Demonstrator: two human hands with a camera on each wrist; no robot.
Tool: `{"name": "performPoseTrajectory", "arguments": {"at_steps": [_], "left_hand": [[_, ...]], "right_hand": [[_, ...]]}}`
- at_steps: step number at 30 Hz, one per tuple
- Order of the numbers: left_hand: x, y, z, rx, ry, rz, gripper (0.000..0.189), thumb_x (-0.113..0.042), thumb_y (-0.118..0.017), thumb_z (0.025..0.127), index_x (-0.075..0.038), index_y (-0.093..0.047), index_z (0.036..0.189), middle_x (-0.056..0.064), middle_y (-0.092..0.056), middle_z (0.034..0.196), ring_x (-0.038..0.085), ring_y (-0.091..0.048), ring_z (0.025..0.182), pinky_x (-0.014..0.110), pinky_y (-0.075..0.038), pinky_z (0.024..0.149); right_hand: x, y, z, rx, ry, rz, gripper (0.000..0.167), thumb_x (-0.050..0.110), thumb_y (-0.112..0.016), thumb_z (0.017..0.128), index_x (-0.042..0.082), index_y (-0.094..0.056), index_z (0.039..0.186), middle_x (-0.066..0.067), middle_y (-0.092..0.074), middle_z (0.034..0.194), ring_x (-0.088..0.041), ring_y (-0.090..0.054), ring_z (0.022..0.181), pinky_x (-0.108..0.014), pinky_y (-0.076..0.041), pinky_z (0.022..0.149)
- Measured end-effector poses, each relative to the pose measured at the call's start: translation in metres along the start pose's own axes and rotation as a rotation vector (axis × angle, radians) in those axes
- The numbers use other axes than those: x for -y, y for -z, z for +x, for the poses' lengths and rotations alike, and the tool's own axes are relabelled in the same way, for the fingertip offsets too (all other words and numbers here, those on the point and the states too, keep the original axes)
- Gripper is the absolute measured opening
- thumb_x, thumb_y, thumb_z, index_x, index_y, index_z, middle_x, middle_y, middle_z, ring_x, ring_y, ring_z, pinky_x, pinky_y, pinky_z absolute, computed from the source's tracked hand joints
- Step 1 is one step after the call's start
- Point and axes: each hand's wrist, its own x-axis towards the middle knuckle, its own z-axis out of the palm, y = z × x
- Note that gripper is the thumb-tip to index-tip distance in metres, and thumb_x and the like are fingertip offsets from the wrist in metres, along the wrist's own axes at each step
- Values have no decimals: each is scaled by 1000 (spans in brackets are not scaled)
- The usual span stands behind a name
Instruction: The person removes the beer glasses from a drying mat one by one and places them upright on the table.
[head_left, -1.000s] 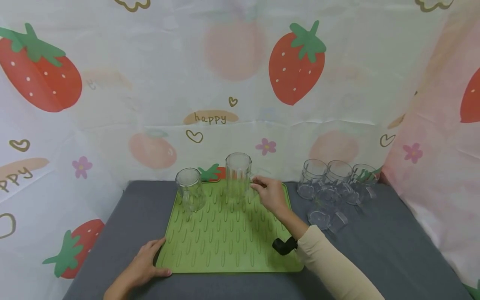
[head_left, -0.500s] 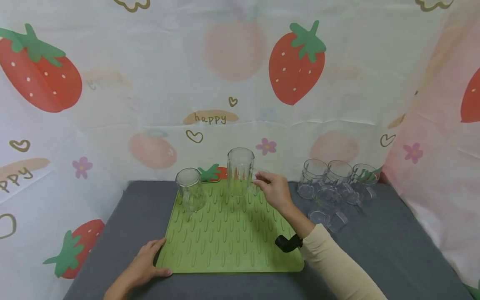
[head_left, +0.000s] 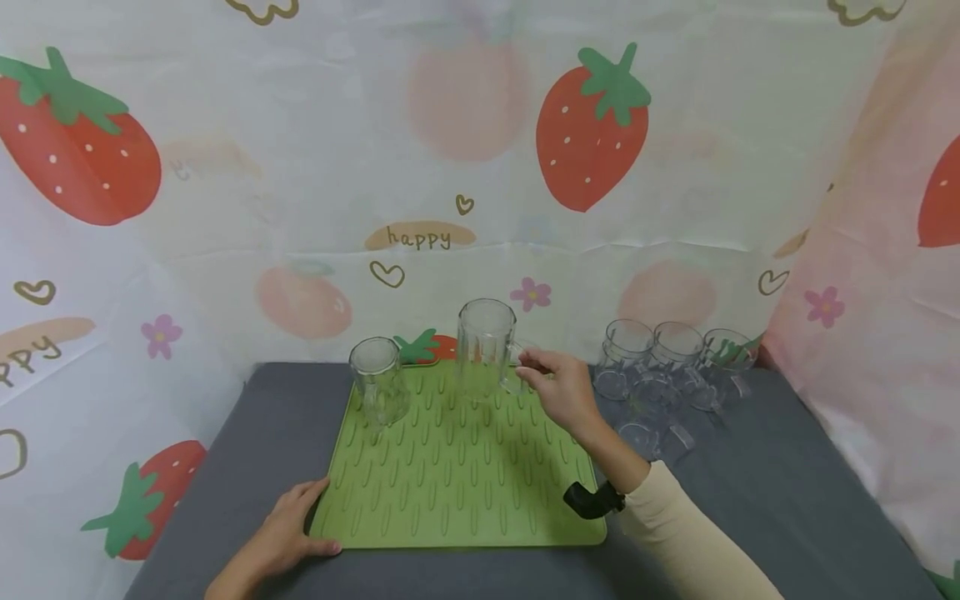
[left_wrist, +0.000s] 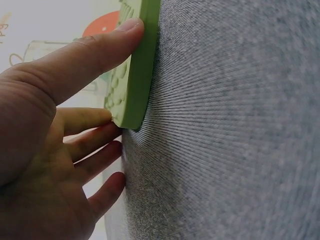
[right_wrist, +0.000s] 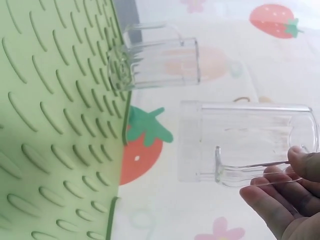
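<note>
My right hand [head_left: 562, 392] pinches the handle of a clear glass mug [head_left: 486, 346] between thumb and fingers. The mug is upright over the back of a green ridged mat [head_left: 450, 483], and the right wrist view shows a gap between its base and the mat. A second clear glass mug [head_left: 378, 383] stands on the mat's back left part. At the mat's front left corner rests my left hand [head_left: 279, 529]. Its thumb [left_wrist: 131, 31] lies against the front edge, and the extended fingers [left_wrist: 85, 120] reach along the left side.
Several more clear mugs [head_left: 628, 358] stand grouped on the grey cloth [head_left: 780, 483], right of the mat. A curtain [head_left: 480, 108] printed with strawberries hangs behind and at both sides. A black wrist mount [head_left: 594, 500] sticks out from the right sleeve.
My right hand has lifted the mug a little and carried it slightly right. The left hand stays at the mat's corner, and the other mugs have not moved.
</note>
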Motion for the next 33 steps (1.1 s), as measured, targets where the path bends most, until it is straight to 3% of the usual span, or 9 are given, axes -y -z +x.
{"name": "performPoseTrajectory", "arguments": {"at_steps": [14, 22, 33], "left_hand": [[2, 0, 1, 4, 1, -8, 106, -43, -87, 67, 6, -35, 147, 31, -40, 142, 55, -34, 131, 66, -38, 98], [1, 0, 1, 14, 11, -6, 107, -44, -86, 68, 5, -35, 147, 32, -39, 142, 55, -34, 131, 67, -38, 97], [1, 0, 1, 9, 11, -10, 106, -44, -86, 68, 5, -35, 147, 32, -40, 142, 55, -34, 131, 67, -37, 97]], "right_hand": [[9, 19, -20, -6, -24, 17, 25, 9, -69, 89, 1, -72, 112, -14, -74, 96, -26, -70, 88, -37, -59, 78], [7, 26, -30, 6, 4, -14, 25, 8, -68, 89, 0, -72, 112, -14, -74, 97, -27, -71, 89, -37, -58, 78], [7, 34, -45, 3, 48, -45, 18, 7, -70, 87, 4, -75, 105, -9, -75, 91, -21, -69, 81, -27, -53, 67]]}}
